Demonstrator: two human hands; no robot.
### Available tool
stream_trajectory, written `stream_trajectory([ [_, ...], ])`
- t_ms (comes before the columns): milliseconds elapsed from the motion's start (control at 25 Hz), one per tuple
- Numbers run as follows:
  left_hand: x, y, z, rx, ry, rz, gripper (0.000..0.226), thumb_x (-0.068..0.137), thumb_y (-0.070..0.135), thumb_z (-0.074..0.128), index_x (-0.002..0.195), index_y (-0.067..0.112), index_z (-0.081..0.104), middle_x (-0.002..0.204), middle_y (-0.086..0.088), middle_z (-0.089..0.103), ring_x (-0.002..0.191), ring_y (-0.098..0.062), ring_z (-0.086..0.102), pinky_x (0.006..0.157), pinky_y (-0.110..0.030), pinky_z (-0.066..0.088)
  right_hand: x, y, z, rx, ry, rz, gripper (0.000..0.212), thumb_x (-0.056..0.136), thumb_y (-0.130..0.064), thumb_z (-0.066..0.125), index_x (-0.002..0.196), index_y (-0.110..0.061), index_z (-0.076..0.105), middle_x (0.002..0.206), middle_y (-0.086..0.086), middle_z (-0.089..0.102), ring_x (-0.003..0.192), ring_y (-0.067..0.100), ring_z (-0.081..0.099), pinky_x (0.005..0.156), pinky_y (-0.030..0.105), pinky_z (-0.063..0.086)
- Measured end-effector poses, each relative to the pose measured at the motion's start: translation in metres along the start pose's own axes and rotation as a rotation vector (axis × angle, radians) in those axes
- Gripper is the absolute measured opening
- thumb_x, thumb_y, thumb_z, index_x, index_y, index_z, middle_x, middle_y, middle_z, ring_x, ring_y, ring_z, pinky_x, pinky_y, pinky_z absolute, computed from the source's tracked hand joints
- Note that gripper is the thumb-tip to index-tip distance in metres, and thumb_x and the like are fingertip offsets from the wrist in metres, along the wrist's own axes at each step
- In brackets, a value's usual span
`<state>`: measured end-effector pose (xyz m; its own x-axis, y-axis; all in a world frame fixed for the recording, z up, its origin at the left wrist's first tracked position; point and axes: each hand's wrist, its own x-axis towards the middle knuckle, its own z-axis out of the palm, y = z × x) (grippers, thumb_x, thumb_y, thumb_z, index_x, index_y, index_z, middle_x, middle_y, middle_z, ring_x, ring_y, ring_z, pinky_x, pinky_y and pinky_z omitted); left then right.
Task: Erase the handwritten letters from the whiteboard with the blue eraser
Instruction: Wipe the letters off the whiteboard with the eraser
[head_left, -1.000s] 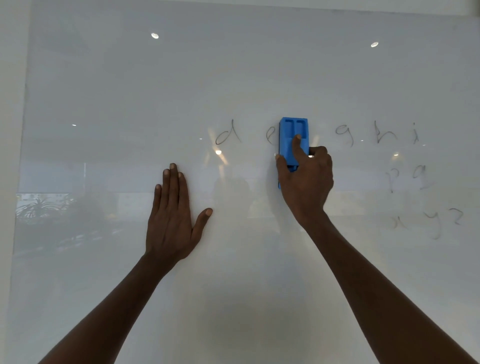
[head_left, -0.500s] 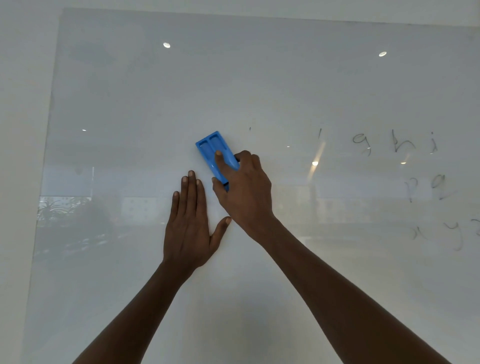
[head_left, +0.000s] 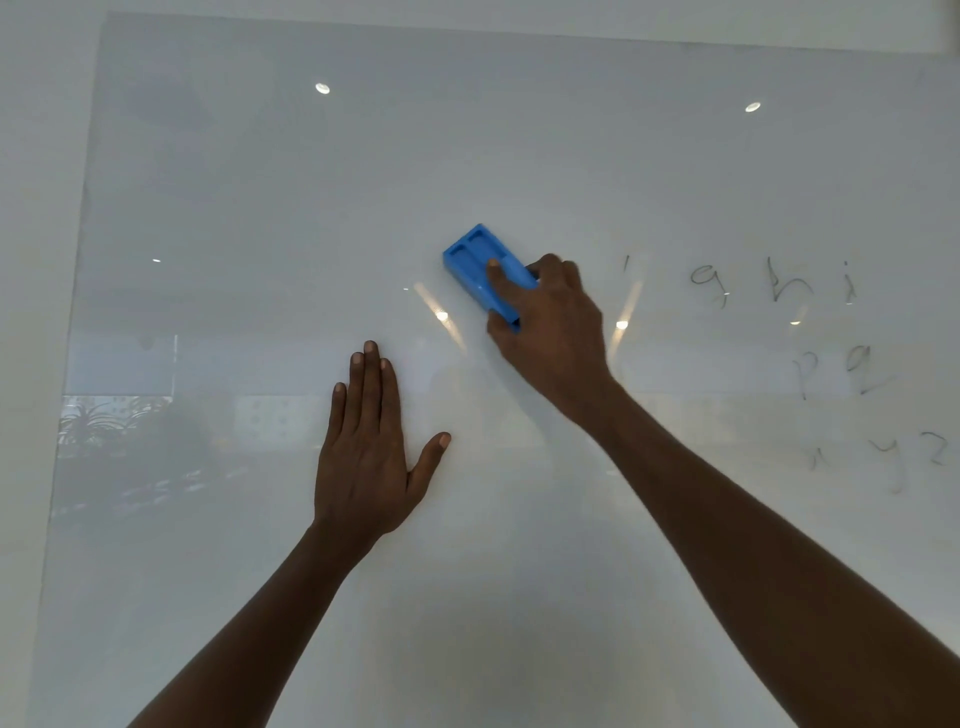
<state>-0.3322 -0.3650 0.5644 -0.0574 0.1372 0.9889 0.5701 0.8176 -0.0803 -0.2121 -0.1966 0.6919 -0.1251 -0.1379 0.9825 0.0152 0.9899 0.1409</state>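
Observation:
The whiteboard (head_left: 260, 182) fills the head view, glossy and wall-mounted. My right hand (head_left: 550, 332) holds the blue eraser (head_left: 480, 267) flat against the board near its middle, tilted up to the left. My left hand (head_left: 366, 447) rests flat on the board below and left of the eraser, fingers together and thumb spread, holding nothing. Faint handwritten letters stay at the right: "g h i" (head_left: 774, 283) on the top row, "p q" (head_left: 831, 366) below, and "x y z" (head_left: 883, 454) lowest. A short stroke (head_left: 626, 264) stands just right of my right hand.
The board's left edge (head_left: 78, 312) meets a pale wall. Ceiling lights and a room with plants reflect in the glossy surface at the left.
The "d" and "e" seen one second ago are gone. My right hand swept the eraser left over them, then moved back to the right. My left hand kept flat on the board.

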Motion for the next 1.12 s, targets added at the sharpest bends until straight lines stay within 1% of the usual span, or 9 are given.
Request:
stream_trajectory([
  [80, 0.0, 0.0, 0.0, 0.002, -0.003, 0.0, 0.092, 0.101, 0.061, 0.035, 0.161, -0.003, 0.01, 0.172, -0.019, 0.003, 0.161, -0.03, 0.001, 0.13, -0.043, 0.007, 0.004, 0.024, -0.011, 0.011, 0.021, 0.079, 0.053, 0.088, -0.034, 0.058, 0.139, -0.025, 0.047, 0.111, 0.014, 0.05, 0.106, 0.03, 0.048, 0.071, 0.041, 0.053],
  [240, 0.0, 0.001, 0.0, 0.007, -0.002, -0.001, 0.092, 0.101, 0.061, 0.034, 0.161, -0.004, 0.01, 0.172, -0.02, 0.003, 0.161, -0.031, 0.001, 0.13, -0.043, 0.006, -0.007, 0.067, -0.025, -0.013, 0.036, 0.207, 0.053, 0.091, -0.037, 0.056, 0.142, -0.027, 0.044, 0.113, 0.012, 0.048, 0.107, 0.026, 0.046, 0.07, 0.032, 0.046],
  [400, 0.0, 0.001, 0.001, 0.005, 0.002, 0.001, 0.092, 0.101, 0.061, 0.034, 0.161, -0.004, 0.011, 0.172, -0.02, 0.004, 0.161, -0.031, 0.002, 0.13, -0.044, 0.008, -0.028, 0.097, -0.035, 0.002, 0.076, 0.32, 0.053, 0.09, -0.038, 0.057, 0.14, -0.027, 0.046, 0.11, 0.013, 0.049, 0.105, 0.025, 0.047, 0.074, 0.036, 0.049],
  [560, 0.0, 0.001, 0.001, -0.004, 0.007, 0.0, 0.092, 0.1, 0.061, 0.034, 0.161, -0.005, 0.012, 0.172, -0.02, 0.004, 0.16, -0.031, 0.003, 0.129, -0.045, 0.008, -0.049, 0.117, -0.041, -0.01, 0.113, 0.424, 0.051, 0.091, -0.037, 0.059, 0.139, -0.025, 0.048, 0.108, 0.014, 0.05, 0.102, 0.028, 0.049, 0.075, 0.036, 0.047],
  [680, 0.0, 0.0, 0.001, -0.015, 0.01, -0.001, 0.092, 0.1, 0.061, 0.035, 0.161, -0.005, 0.013, 0.172, -0.02, 0.004, 0.16, -0.031, 0.003, 0.129, -0.044, 0.008, -0.066, 0.124, -0.039, -0.007, 0.17, 0.52, 0.05, 0.09, -0.036, 0.059, 0.138, -0.024, 0.05, 0.107, 0.017, 0.053, 0.101, 0.03, 0.052, 0.075, 0.035, 0.046],
  [840, -0.001, 0.001, 0.001, -0.017, 0.005, 0.001, 0.092, 0.101, 0.06, 0.036, 0.161, -0.005, 0.012, 0.172, -0.02, 0.003, 0.16, -0.032, 0.002, 0.129, -0.045, 0.009, -0.077, 0.117, -0.032, -0.048, 0.234, 0.628, 0.05, 0.091, -0.038, 0.059, 0.138, -0.024, 0.05, 0.097, 0.016, 0.056, 0.092, 0.029, 0.055, 0.069, 0.03, 0.039],
  [960, -0.002, 0.0, 0.002, -0.025, 0.008, 0.005, 0.091, 0.101, 0.059, 0.038, 0.161, -0.005, 0.012, 0.172, -0.02, 0.003, 0.16, -0.032, 0.002, 0.13, -0.045, 0.008, -0.074, 0.107, -0.027, -0.028, 0.278, 0.695, 0.05, 0.091, -0.039, 0.059, 0.138, -0.025, 0.05, 0.097, 0.014, 0.056, 0.092, 0.028, 0.056, 0.069, 0.03, 0.04],
  [1040, -0.002, 0.001, 0.002, -0.027, 0.007, 0.007, 0.091, 0.101, 0.058, 0.04, 0.161, -0.005, 0.012, 0.172, -0.021, 0.003, 0.16, -0.032, 0.002, 0.129, -0.046, 0.009, -0.072, 0.1, -0.023, -0.021, 0.288, 0.691, 0.049, 0.091, -0.039, 0.059, 0.138, -0.026, 0.051, 0.1, 0.013, 0.057, 0.094, 0.027, 0.055, 0.069, 0.03, 0.039],
  [1120, -0.002, 0.001, 0.002, -0.037, 0.007, 0.007, 0.089, 0.102, 0.056, 0.038, 0.161, -0.005, 0.012, 0.172, -0.021, 0.003, 0.16, -0.032, 0.003, 0.129, -0.046, 0.01, -0.072, 0.088, -0.019, -0.031, 0.27, 0.609, 0.048, 0.09, -0.037, 0.06, 0.137, -0.027, 0.052, 0.106, 0.012, 0.058, 0.098, 0.027, 0.054, 0.069, 0.029, 0.038],
])
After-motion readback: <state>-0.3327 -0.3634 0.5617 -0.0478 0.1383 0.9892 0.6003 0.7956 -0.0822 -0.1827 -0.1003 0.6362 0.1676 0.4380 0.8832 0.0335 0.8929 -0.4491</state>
